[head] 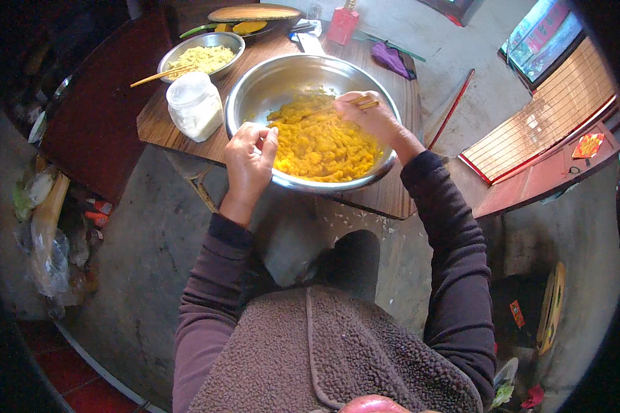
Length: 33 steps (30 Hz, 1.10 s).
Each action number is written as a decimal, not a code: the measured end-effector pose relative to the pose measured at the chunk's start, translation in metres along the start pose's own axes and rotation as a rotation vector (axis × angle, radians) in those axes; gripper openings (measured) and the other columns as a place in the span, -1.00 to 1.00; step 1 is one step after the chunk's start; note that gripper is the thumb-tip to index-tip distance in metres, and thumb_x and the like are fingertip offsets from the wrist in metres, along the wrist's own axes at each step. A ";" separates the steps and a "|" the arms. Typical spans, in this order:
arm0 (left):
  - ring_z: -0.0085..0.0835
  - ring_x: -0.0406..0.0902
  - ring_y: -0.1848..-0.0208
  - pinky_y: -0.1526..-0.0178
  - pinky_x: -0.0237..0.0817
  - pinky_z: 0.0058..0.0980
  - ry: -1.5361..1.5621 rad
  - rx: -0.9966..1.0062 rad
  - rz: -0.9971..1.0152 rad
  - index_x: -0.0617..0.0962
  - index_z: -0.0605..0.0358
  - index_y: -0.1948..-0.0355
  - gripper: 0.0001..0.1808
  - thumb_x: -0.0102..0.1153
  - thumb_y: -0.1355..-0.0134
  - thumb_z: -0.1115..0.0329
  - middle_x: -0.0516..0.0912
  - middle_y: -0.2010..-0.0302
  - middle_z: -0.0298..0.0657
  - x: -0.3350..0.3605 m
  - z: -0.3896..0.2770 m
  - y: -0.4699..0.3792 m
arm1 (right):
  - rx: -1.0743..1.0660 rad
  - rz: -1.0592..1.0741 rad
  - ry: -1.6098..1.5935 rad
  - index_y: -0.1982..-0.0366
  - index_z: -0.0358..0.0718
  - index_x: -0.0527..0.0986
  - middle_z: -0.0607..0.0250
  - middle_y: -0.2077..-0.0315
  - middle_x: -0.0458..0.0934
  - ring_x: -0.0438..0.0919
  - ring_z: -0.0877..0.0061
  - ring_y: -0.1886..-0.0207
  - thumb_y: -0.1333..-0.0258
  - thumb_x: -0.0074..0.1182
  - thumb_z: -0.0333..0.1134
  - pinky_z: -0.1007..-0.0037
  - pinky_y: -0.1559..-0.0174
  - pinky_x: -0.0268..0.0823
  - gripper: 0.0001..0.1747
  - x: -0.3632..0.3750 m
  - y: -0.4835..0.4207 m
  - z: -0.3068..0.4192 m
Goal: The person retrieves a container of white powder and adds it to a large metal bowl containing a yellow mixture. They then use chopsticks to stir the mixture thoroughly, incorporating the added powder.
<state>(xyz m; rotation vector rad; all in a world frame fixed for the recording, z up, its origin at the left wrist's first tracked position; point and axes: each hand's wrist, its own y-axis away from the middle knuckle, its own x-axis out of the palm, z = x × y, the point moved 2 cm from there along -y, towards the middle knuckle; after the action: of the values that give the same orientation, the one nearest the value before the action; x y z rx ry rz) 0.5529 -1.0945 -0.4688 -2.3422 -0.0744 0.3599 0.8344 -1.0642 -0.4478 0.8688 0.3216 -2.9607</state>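
Observation:
A large steel bowl (320, 61) sits on the wooden table in front of me, holding a soft orange-yellow mash (325, 149). My right hand (368, 114) grips a pair of chopsticks (364, 102) over the bowl's right side, and their lower ends reach into the mash. It looks slightly blurred. At the left, my left hand (250, 155) pinches the near-left rim of the bowl between thumb and fingers. Just left of that hand stands a clear jar (194, 106) of white powder, without a visible lid.
Behind the jar is a smaller metal bowl (237, 44) of pale shreds (206, 58) with chopsticks (157, 77) across its rim. Cut pumpkin pieces (249, 27), a pink bottle (343, 26) and a purple cloth (390, 58) lie farther back on the table (155, 124).

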 end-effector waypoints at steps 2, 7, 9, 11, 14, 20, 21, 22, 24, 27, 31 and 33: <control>-0.31 0.52 0.51 0.40 0.34 -0.37 -0.007 0.005 -0.001 0.58 0.25 0.46 -0.85 0.25 -0.21 0.41 0.56 0.49 -0.12 0.000 0.000 0.001 | 0.020 -0.146 -0.079 0.24 -0.35 0.66 0.37 0.41 0.69 0.61 0.69 0.36 -0.28 0.16 -0.27 0.56 0.31 0.48 -0.74 -0.019 0.003 -0.005; -0.35 0.52 0.50 0.39 0.35 -0.40 0.020 0.005 -0.035 0.57 0.24 0.44 -0.86 0.25 -0.23 0.43 0.57 0.48 -0.13 0.000 0.001 0.002 | 0.000 -0.279 0.016 0.26 -0.34 0.66 0.38 0.45 0.68 0.60 0.69 0.40 -0.28 0.16 -0.28 0.56 0.34 0.49 -0.75 -0.040 0.013 -0.007; -0.39 0.52 0.48 0.39 0.35 -0.42 0.042 0.038 -0.077 0.57 0.23 0.42 -0.86 0.24 -0.25 0.42 0.58 0.47 -0.16 0.002 0.002 0.002 | 0.059 -0.228 -0.020 0.26 -0.34 0.66 0.37 0.46 0.68 0.60 0.69 0.43 -0.28 0.16 -0.28 0.56 0.35 0.50 -0.76 -0.026 0.017 -0.005; -0.54 0.47 0.46 0.38 0.30 -0.52 0.096 0.031 -0.149 0.58 0.22 0.41 -0.85 0.25 -0.28 0.40 0.57 0.48 -0.27 0.003 0.003 0.005 | -0.004 -0.171 -0.154 0.27 -0.35 0.66 0.36 0.47 0.67 0.60 0.69 0.44 -0.27 0.17 -0.29 0.55 0.36 0.50 -0.77 -0.006 0.014 0.004; -0.65 0.42 0.44 0.39 0.26 -0.59 0.098 0.008 -0.190 0.57 0.20 0.38 -0.85 0.24 -0.32 0.38 0.55 0.48 -0.35 0.002 0.005 0.009 | -0.013 -0.137 -0.226 0.30 -0.36 0.65 0.36 0.49 0.66 0.59 0.69 0.45 -0.27 0.17 -0.31 0.56 0.37 0.49 -0.78 0.021 0.005 0.022; -0.67 0.39 0.46 0.42 0.22 -0.61 0.109 0.043 -0.206 0.56 0.19 0.39 -0.84 0.26 -0.31 0.38 0.55 0.46 -0.38 0.003 0.007 0.009 | -0.133 0.025 -0.200 0.34 -0.33 0.65 0.32 0.52 0.65 0.57 0.65 0.46 -0.26 0.15 -0.30 0.51 0.36 0.47 -0.77 0.065 -0.012 0.031; -0.67 0.39 0.47 0.43 0.22 -0.61 0.108 0.041 -0.206 0.56 0.19 0.39 -0.84 0.26 -0.31 0.38 0.55 0.45 -0.38 0.003 0.007 0.009 | -0.180 0.073 -0.180 0.34 -0.32 0.65 0.29 0.52 0.66 0.57 0.64 0.47 -0.26 0.14 -0.29 0.49 0.36 0.47 -0.77 0.068 -0.014 0.025; -0.67 0.39 0.46 0.43 0.21 -0.61 0.112 0.040 -0.197 0.56 0.19 0.40 -0.84 0.26 -0.31 0.39 0.55 0.45 -0.38 0.003 0.007 0.009 | -0.280 -0.034 -0.028 0.31 -0.28 0.66 0.23 0.52 0.67 0.57 0.63 0.46 -0.26 0.12 -0.27 0.44 0.35 0.46 -0.78 0.066 -0.024 0.021; -0.68 0.38 0.46 0.44 0.20 -0.60 0.123 0.032 -0.188 0.56 0.19 0.41 -0.84 0.26 -0.30 0.40 0.56 0.45 -0.37 0.002 0.007 0.009 | -0.221 -0.136 -0.037 0.31 -0.26 0.66 0.22 0.52 0.68 0.57 0.64 0.46 -0.26 0.11 -0.26 0.46 0.34 0.45 -0.78 0.045 -0.033 0.005; -0.48 0.48 0.42 0.33 0.34 -0.49 0.089 0.032 -0.146 0.56 0.24 0.37 -0.91 0.24 -0.26 0.50 0.58 0.42 -0.23 0.000 0.007 0.009 | -0.195 -0.275 0.128 0.31 -0.27 0.67 0.21 0.53 0.67 0.55 0.66 0.47 -0.25 0.12 -0.26 0.47 0.35 0.44 -0.77 0.012 -0.028 -0.008; -0.46 0.47 0.42 0.33 0.33 -0.48 0.118 0.050 -0.156 0.55 0.25 0.38 -0.91 0.24 -0.25 0.51 0.58 0.42 -0.21 0.001 0.007 0.008 | 0.032 -0.216 0.131 0.34 -0.33 0.66 0.24 0.57 0.66 0.58 0.67 0.49 -0.23 0.16 -0.28 0.46 0.39 0.44 -0.76 0.011 -0.009 0.000; -0.46 0.47 0.43 0.33 0.33 -0.48 0.116 0.054 -0.161 0.55 0.25 0.38 -0.91 0.24 -0.25 0.51 0.57 0.42 -0.21 0.002 0.008 0.008 | -0.020 -0.125 -0.114 0.35 -0.36 0.66 0.32 0.53 0.66 0.62 0.65 0.49 -0.26 0.18 -0.29 0.50 0.43 0.46 -0.76 0.027 0.006 0.013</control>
<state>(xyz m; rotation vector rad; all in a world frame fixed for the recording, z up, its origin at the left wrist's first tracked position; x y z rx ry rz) 0.5517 -1.0943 -0.4799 -2.2800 -0.1938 0.1448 0.8057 -1.0723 -0.4530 0.6981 0.4144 -3.0994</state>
